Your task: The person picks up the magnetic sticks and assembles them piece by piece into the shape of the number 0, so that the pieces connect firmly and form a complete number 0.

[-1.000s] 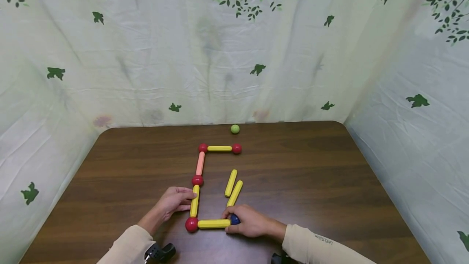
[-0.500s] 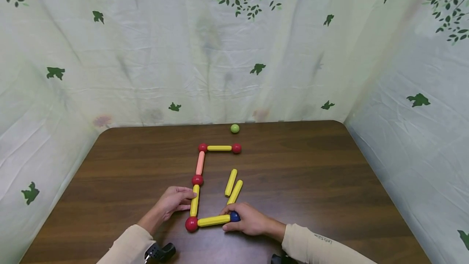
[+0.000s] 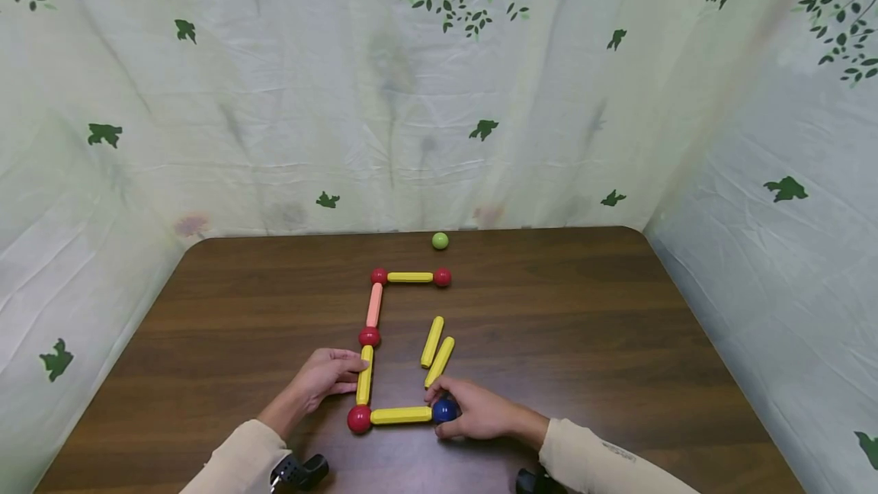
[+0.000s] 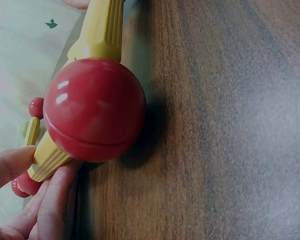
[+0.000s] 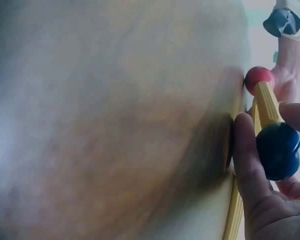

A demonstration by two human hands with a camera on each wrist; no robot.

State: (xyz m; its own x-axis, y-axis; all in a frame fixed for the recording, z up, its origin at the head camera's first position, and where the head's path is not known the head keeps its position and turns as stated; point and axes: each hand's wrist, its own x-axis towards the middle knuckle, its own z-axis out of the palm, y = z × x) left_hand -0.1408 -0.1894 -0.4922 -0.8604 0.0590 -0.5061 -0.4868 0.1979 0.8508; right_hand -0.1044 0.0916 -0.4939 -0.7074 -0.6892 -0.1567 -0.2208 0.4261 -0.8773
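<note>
Right hand (image 3: 488, 413) around blue ball (image 3: 445, 410), sleeve lettering (image 3: 620, 450) blurred

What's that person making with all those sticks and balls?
A person has a bent chain of sticks and balls laid out on a wooden table. The left hand pinches a yellow stick on its left side. The right hand holds the blue ball at its near end. I can't tell what it will be. Two loose yellow sticks and a green ball lie apart from it.
</note>
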